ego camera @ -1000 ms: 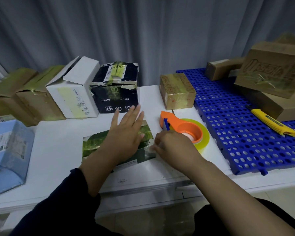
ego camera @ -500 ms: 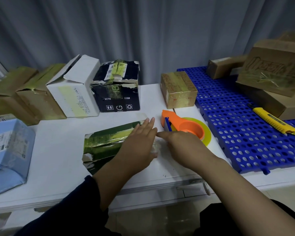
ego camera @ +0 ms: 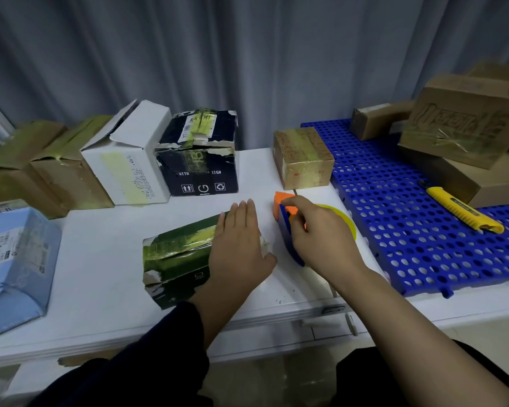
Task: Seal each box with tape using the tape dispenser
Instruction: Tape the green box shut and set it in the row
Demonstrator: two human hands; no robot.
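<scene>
on the white table (ego camera: 100,259), near its front edge: green box (ego camera: 177,254) lies on its side, yellowish tape along the top. left hand (ego camera: 238,245) flat, fingers straight, pressing the box's right end. right hand (ego camera: 321,239) just beside it, fingers curled round the tape dispenser (ego camera: 282,201), which sits on the table apart from the box. judgement: tape being pressed down, dispenser being taken up. next move calls for bringing the dispenser to the box end, left hand steadying the box.
</scene>
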